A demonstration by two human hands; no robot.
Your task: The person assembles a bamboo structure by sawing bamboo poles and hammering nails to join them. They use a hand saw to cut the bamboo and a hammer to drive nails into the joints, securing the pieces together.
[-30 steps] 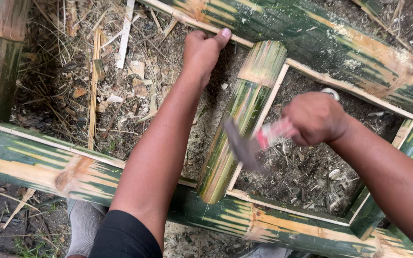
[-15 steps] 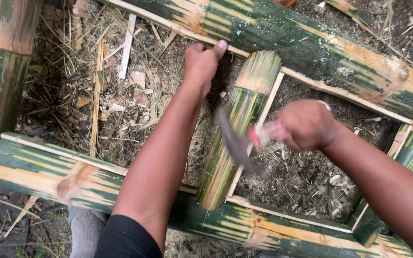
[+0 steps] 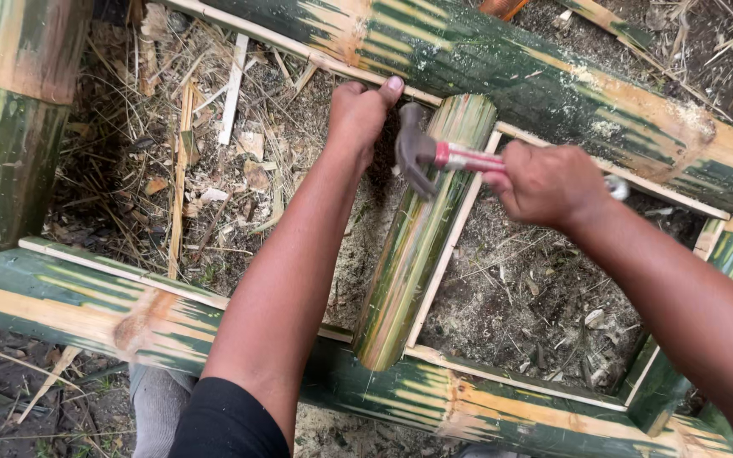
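Upper centre of frame — right hand (image 3: 549, 182) clenched on hammer (image 3: 443, 158), handle horizontal, head pointing left. Left hand (image 3: 360, 114) closed, contents unclear, beside bamboo crosspiece (image 3: 417, 246) — long axis near-vertical.

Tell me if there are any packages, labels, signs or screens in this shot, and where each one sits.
None in view: no package, label, sign or screen.
What shows instead: a frame of green and yellow bamboo poles over littered ground.
The left hand grips beside the short middle pole.
The right hand holds a red-handled hammer with a dark head.
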